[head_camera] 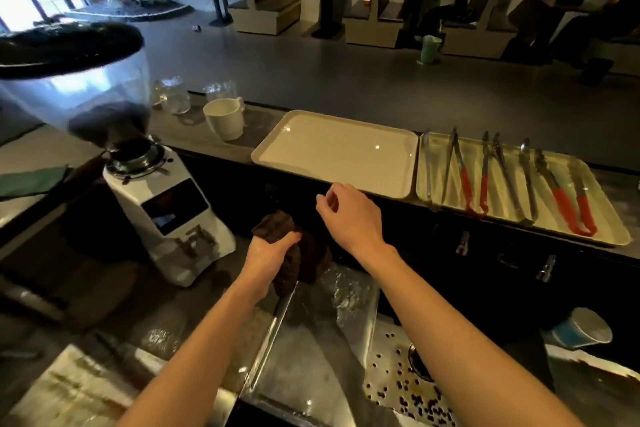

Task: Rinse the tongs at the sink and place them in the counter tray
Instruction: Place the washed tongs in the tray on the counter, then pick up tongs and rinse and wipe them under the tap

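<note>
1. The left hand (273, 250) has its fingers clamped on a dark brown crumpled cloth (298, 253), which it holds above the far edge of the stainless steel sink (301, 357).
2. The right hand (349, 215) hovers just before the near edge of a flat beige plastic tray (332, 156). Its fingers are loosely curled, slightly apart, and hold nothing.
3. The long metal tongs (465, 184), several pairs, some with red grips, lie side by side in a pale yellow-green rectangular tray (549, 215). This tray sits at the right end of the raised grey counter (207, 142), touching the beige tray's right side. Neither hand is near the tongs.
4. A white ceramic mug (225, 118) stands on the counter left of the beige tray, with two clear glass jugs (171, 95) behind it, nearer the far edge.
5. A white coffee grinder with a clear bean hopper (166, 211) stands on the lower worktop, left of the sink.
6. Right of the sink, a perforated steel drain plate (391, 357) is scattered with coffee beans, and a blue paper cup (581, 328) lies tilted further right.
</note>
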The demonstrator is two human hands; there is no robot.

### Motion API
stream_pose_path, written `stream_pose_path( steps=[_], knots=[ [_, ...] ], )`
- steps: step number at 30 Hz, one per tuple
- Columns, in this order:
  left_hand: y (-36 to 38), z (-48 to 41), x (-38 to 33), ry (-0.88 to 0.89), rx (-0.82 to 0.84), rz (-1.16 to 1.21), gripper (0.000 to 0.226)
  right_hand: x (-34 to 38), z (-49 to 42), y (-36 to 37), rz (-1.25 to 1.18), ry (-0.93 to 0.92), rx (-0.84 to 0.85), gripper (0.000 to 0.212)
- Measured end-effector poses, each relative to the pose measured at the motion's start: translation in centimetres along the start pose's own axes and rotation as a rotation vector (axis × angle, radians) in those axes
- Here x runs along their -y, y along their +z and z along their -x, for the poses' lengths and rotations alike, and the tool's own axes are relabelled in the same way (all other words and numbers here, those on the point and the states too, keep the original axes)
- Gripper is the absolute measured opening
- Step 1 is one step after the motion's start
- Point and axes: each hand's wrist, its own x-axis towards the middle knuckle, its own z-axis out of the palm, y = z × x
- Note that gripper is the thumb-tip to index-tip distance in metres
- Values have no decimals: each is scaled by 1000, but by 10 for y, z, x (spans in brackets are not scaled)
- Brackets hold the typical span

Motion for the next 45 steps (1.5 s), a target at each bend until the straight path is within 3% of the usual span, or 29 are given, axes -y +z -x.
stream_pose_path(
  steps=[5,11,19,22,27,31,36,40,45],
  knots=[
    [-110,43,35,-10,-175,-57,12,94,61,62,-129,-169,151,28],
    [-220,112,76,-32,-421,5,23,189,140,133,-205,-305,354,25],
    [-330,192,133,-79,-624,-8,22,261,225,207,-162,-362,582,23],
    [-354,207,159,-170,-670,177,22,270,241,229,-101,-365,674,18],
    [-372,212,183,-343,-677,539,23,277,246,268,83,-464,795,36],
    [-383,206,193,-349,-675,626,16,276,237,313,254,-510,894,47],
    [-400,195,231,-409,-689,594,70,282,224,360,372,-575,978,57],
    [-400,188,201,-486,-793,550,31,284,218,392,407,-605,1040,65],
    [-410,171,205,-467,-848,569,24,283,214,419,465,-649,1032,51]
  ],
)
